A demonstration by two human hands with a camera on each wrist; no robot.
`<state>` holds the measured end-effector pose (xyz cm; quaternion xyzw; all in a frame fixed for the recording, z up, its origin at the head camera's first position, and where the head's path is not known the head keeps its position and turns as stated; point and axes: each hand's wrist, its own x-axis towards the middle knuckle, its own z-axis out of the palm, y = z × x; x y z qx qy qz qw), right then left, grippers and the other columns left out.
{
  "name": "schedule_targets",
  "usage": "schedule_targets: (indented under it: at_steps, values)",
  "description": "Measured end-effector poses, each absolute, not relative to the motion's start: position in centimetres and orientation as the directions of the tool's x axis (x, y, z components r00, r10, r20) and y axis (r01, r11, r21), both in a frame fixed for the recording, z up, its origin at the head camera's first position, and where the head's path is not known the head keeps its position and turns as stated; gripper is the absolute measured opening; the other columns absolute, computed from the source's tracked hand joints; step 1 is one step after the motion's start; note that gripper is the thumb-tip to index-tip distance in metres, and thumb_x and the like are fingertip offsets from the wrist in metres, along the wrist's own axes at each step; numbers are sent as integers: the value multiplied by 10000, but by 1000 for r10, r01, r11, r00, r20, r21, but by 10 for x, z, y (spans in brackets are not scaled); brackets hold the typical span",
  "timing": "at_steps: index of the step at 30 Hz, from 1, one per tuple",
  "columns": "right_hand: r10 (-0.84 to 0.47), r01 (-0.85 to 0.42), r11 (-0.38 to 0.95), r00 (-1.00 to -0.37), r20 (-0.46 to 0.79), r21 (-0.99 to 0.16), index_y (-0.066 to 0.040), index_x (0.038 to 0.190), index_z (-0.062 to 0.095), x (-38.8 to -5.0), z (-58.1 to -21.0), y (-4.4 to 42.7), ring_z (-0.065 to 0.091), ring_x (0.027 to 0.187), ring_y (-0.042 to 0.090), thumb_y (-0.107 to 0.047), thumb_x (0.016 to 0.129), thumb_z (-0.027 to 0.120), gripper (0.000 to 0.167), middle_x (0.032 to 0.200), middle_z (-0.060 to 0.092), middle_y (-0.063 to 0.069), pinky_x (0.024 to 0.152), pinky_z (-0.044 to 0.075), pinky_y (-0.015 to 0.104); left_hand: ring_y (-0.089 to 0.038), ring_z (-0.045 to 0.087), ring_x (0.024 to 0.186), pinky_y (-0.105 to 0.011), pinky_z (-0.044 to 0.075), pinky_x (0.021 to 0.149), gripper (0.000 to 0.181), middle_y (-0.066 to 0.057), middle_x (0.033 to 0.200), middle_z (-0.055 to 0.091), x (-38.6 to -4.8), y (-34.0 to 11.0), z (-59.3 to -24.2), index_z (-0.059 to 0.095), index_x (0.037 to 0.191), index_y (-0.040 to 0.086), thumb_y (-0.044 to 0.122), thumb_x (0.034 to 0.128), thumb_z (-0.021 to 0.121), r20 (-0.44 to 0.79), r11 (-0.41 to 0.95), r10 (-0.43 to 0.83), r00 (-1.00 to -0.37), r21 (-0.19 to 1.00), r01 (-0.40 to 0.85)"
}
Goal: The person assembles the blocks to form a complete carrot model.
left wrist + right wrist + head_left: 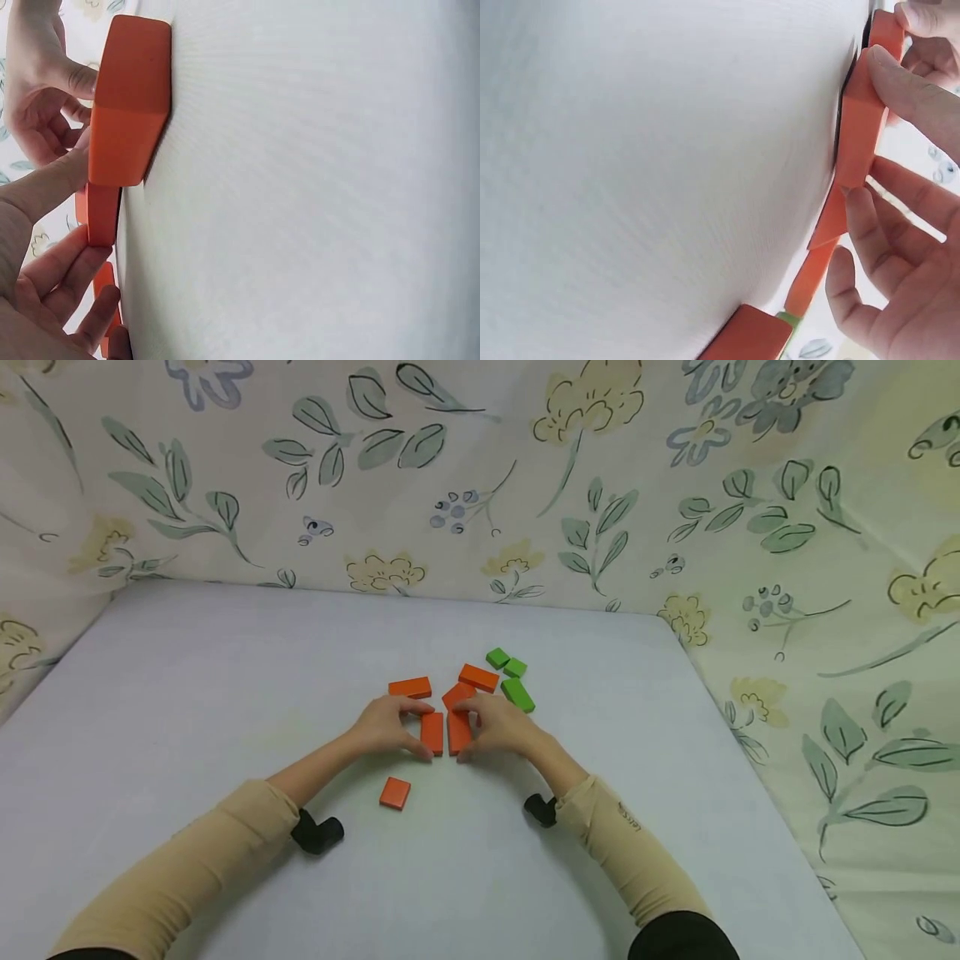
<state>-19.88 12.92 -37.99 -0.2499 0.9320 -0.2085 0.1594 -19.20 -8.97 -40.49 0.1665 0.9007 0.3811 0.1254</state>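
Note:
Two orange rectangular blocks stand side by side near the middle of the table, with a narrow gap between them. My left hand [384, 727] holds the left block [432, 734] by its ends, thumb at the near end and fingers at the far end. In the same way, my right hand [504, 725] grips the right block [459, 735], which is seen closer in the right wrist view as an orange block [861, 124]. A tilted orange block [457, 695] lies just beyond the right one. In the left wrist view, a loose orange block [131, 97] partly covers the left thumb.
Beyond the left hand lies an orange block [409, 687]; another orange block [478, 677] is at the back right. Three green blocks, one of them a longer green block [517, 695], lie right of it. An orange square block [394, 793] sits nearer me. Floral cloth [480, 485] borders the white table [225, 693].

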Motion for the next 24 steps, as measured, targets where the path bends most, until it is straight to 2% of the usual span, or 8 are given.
schedule_targets:
  at_steps: [11,24]
  values:
    - [-535,-417,786,-829,-164,-457,-74,1288,623,-196,-381,126,543,933,187,-272,690,885,683,1176,651,28,830,487,333,-350,511,1191,-510,399,1010,680,-137,1203,665,-190,-85,-403,665,1236,35,243,639,915,-77,666,399,-914,709,231]
    - [-528,-413,780,-837,-141,-470,-73,1258,645,-196,-382,125,544,887,173,-266,666,903,674,1165,657,25,790,487,309,-347,512,1197,-509,415,994,684,-135,1218,660,-189,-83,-404,668,1236,39,248,636,918,-69,669,398,-915,704,237]
